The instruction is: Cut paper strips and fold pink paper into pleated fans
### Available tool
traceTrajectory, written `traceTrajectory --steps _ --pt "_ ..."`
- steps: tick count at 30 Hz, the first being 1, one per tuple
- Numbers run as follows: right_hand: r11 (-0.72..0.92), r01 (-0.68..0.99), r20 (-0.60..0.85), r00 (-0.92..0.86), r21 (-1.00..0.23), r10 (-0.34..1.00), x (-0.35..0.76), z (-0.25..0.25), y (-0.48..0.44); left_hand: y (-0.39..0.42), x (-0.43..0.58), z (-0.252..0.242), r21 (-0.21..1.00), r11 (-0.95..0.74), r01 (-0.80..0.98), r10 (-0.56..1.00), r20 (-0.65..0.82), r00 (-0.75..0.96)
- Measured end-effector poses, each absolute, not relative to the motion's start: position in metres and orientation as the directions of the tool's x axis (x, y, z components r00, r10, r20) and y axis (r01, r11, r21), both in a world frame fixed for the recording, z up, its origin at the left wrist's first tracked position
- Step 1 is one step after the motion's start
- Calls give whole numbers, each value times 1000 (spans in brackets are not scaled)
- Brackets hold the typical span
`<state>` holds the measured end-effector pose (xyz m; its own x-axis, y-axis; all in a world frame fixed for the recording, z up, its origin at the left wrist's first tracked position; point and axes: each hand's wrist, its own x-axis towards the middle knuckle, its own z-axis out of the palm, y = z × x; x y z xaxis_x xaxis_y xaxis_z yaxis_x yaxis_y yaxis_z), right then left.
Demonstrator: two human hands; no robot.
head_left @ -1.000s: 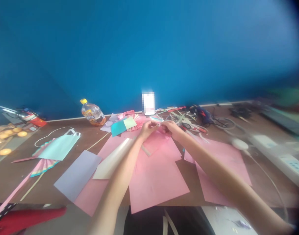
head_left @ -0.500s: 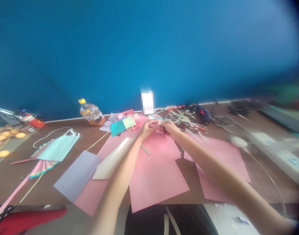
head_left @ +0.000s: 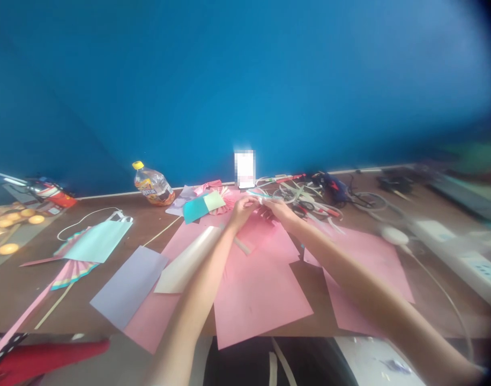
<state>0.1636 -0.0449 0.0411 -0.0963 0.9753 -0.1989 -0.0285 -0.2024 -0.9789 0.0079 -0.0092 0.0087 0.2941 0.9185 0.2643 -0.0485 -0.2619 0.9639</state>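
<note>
Your left hand (head_left: 242,210) and right hand (head_left: 278,209) stayed close together just above the frame's centre, fingertips of both pinching a small teal-and-white paper strip (head_left: 258,195) over the pink sheets (head_left: 257,289). Within that second the strip lay flatter between your fingers; nothing else shifted, so the handling was still underway
</note>
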Motion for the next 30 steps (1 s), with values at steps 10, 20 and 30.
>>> traceTrajectory --steps 10,20,30 --pt "121 263 132 25 -957 991 169 43 -47 -8 10 6 949 -310 54 922 286 262" --pt "194 519 189 -63 -832 980 169 43 -48 -9 12 9 936 -347 63 907 318 275" --pt "226 378 170 -174 -898 970 174 35 -41 -6 12 7 925 -372 80 878 322 355"
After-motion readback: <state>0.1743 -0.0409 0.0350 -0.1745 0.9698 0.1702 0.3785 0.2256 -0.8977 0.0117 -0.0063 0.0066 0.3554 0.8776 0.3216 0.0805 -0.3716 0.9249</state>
